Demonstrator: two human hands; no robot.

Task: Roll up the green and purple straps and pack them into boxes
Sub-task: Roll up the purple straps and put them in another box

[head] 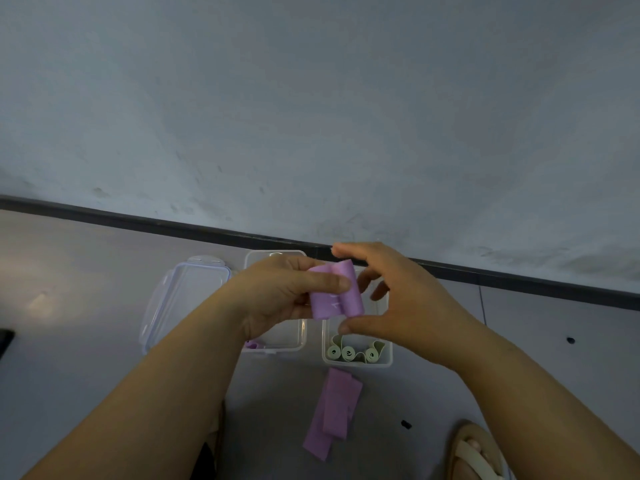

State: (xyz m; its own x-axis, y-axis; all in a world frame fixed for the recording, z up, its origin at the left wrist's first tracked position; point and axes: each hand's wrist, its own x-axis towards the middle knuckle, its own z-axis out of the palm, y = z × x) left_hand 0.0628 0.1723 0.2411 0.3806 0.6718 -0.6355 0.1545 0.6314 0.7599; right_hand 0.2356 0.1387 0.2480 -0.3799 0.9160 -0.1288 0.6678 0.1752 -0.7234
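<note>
- The purple strap [334, 294] is held in the air over the two boxes. It is partly rolled, with the rolled part on its right side and a flat tail running left.
- The roll's axis runs near to far, leaning a little.
- The left hand [280, 296] grips the flat tail, with the thumb [329, 282] pressed across its front.
- The right hand [401, 299] is spread in a C, with the forefinger over the roll's far end and the thumb under its near end. I cannot tell whether they touch it.
- The left clear box [277, 346] holds one purple roll [251, 345] in its near-left corner, and its lid [183, 299] lies just to the left.
- The right clear box [356, 362] holds green rolls [356, 353] along its near wall.
- Flat purple straps [334, 410] lie on the floor [86, 341], their long axis running near-left to far-right.
- A dark skirting [173, 225] runs just beyond the boxes, and bare floor lies on either side.
</note>
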